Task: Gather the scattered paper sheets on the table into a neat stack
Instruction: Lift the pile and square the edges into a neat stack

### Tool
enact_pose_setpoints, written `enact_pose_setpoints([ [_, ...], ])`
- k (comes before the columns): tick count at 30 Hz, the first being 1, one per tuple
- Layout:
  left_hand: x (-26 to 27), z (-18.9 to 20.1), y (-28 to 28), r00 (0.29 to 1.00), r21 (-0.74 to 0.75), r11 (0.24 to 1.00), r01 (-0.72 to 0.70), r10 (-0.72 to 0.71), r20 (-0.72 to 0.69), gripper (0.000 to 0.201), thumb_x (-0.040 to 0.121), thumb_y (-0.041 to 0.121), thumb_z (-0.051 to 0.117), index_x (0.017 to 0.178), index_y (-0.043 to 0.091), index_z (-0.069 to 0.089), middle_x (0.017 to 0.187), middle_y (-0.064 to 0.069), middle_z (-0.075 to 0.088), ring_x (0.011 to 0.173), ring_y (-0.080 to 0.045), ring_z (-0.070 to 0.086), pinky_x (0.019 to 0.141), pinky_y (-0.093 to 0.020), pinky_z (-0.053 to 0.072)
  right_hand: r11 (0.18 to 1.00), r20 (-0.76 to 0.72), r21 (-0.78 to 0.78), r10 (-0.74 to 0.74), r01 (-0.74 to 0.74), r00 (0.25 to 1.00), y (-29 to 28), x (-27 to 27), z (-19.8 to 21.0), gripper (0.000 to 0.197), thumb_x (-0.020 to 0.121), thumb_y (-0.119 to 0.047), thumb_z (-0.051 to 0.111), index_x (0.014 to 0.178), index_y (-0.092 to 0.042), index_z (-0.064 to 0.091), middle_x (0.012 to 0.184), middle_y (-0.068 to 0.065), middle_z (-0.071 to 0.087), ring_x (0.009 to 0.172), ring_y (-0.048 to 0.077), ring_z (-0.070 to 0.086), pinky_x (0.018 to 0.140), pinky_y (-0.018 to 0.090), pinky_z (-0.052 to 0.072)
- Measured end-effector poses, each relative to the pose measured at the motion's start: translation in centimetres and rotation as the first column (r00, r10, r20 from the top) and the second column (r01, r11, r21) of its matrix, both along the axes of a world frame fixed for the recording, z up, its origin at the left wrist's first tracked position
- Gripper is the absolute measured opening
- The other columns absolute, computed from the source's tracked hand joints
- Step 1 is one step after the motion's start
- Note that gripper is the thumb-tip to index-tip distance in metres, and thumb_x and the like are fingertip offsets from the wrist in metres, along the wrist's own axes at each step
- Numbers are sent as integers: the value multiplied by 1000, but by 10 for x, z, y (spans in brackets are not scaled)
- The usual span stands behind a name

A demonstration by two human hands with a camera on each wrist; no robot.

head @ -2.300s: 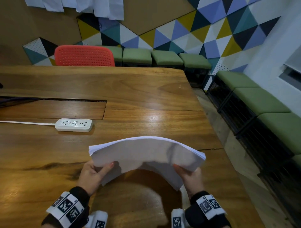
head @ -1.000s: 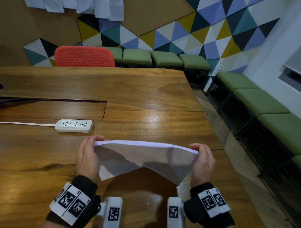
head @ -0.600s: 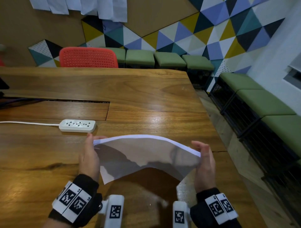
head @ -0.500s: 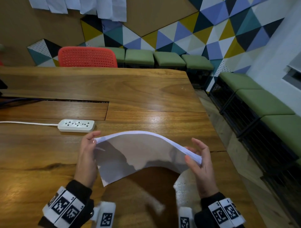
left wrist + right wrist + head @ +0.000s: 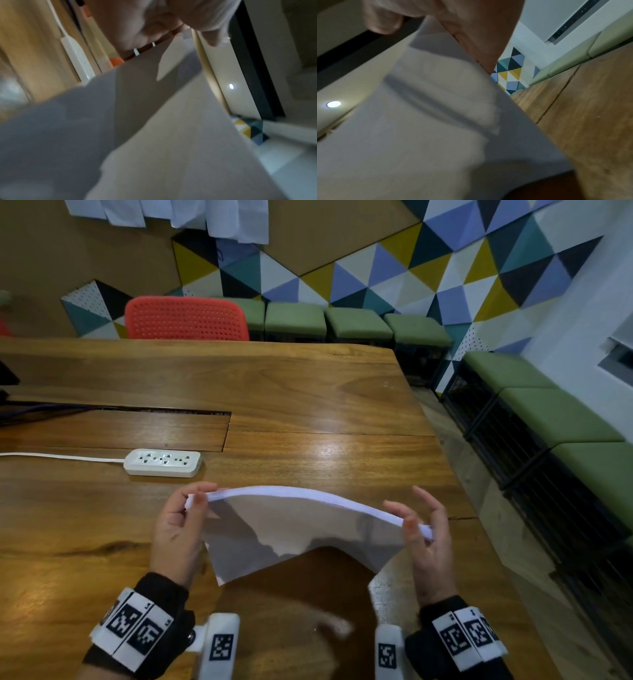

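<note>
Above the near edge of the wooden table point(image 5: 308, 392), the paper stack point(image 5: 301, 529) bows upward, held off the surface. Her left hand point(image 5: 178, 529) pinches its left end; the right hand point(image 5: 424, 539) pinches the right end, outer fingers splayed. Just beyond lies a white power strip point(image 5: 162, 462); a red chair point(image 5: 186, 318) and green benches point(image 5: 555, 416) flank the table.

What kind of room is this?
Probably an office meeting room or lounge: a long wooden table with a power strip, a red chair, and green cushioned benches along a colourful geometric wall.
</note>
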State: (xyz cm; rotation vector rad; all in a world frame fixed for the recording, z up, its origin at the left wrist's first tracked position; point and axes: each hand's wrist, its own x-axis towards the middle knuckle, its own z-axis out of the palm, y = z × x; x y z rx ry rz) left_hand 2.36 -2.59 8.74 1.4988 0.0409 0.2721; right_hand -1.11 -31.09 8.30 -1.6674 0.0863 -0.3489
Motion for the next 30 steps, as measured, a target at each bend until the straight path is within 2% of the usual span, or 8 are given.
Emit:
enact_pose_setpoints([
  [2, -1, -9, 7, 995, 125, 988, 87, -81, -50, 32, 70, 29, 70, 98, 33, 54, 92, 13, 62, 84, -2, 58, 63, -12, 53, 998, -114, 43, 47, -43, 992, -4, -2, -11, 87, 64, -35, 78, 135, -31, 28, 108, -8, 64, 95, 4, 64, 77, 24, 51],
  [5, -1, -23, 13, 974, 171, 970, 170, -138, -182, 49, 73, -4, 67, 102, 34, 55, 100, 13, 60, 97, -6, 54, 70, -15, 53, 985, -199, -165, 22, -56, 980, -10, -5, -30, 69, 66, -44, 71, 127, -38, 40, 111, -8, 60, 99, 4, 60, 77, 16, 51],
  [8, 0, -29, 10, 966, 154, 981, 119, -78, -247, 18, 81, 1, 63, 84, 19, 65, 71, 4, 73, 92, -27, 63, 67, -19, 54, 975, -236, -219, -11, -42, 972, -4, -4, -34, 9, 80, -34, 66, 89, -34, 63, 84, -4, 68, 82, 2, 66, 74, 26, 54],
  [12, -4, -25, 3, 980, 187, 976, 112, -78, -183, 20, 86, 8, 56, 89, 26, 63, 90, -5, 66, 91, -28, 61, 80, -43, 49, 986, -269, -139, -131, 97, 954, 5, -5, -34, 3, 85, -15, 64, 82, -14, 62, 78, 4, 65, 75, 16, 64, 66, 35, 54],
  [17, -14, -47, 2, 966, 212, 972, 105, -49, -256, 23, 82, 7, 63, 92, 27, 61, 94, -3, 67, 94, -19, 61, 86, -37, 48, 987, -351, -153, -100, 48, 931, 11, -15, -45, 4, 85, -16, 63, 84, -19, 61, 80, 0, 65, 81, 16, 63, 70, 37, 53],
  [21, -14, -47, 1, 966, 171, 981, 92, -46, -254, 21, 84, 5, 60, 87, 26, 64, 85, 9, 69, 88, -11, 61, 68, -18, 48, 985, -347, -157, -122, 71, 930, 12, -17, -43, 4, 85, -20, 63, 83, -19, 60, 80, 1, 64, 77, 8, 61, 62, 26, 51],
  [25, -13, -59, 1, 953, 242, 964, 106, -29, -301, 21, 85, 9, 60, 106, 8, 65, 95, -6, 67, 95, -21, 60, 68, -20, 43, 987, -376, -142, -120, 71, 919, 15, -19, -50, 9, 85, -17, 64, 92, -19, 60, 86, -2, 65, 86, 13, 61, 71, 28, 49],
  [30, -11, -58, -4, 950, 180, 981, 77, -18, -311, 14, 85, 11, 61, 97, 18, 62, 91, 1, 64, 89, -13, 57, 69, -21, 43, 985, -358, -121, -157, 121, 921, 17, -19, -52, 9, 85, -17, 64, 88, -21, 56, 84, -2, 62, 84, 16, 60, 70, 29, 50],
])
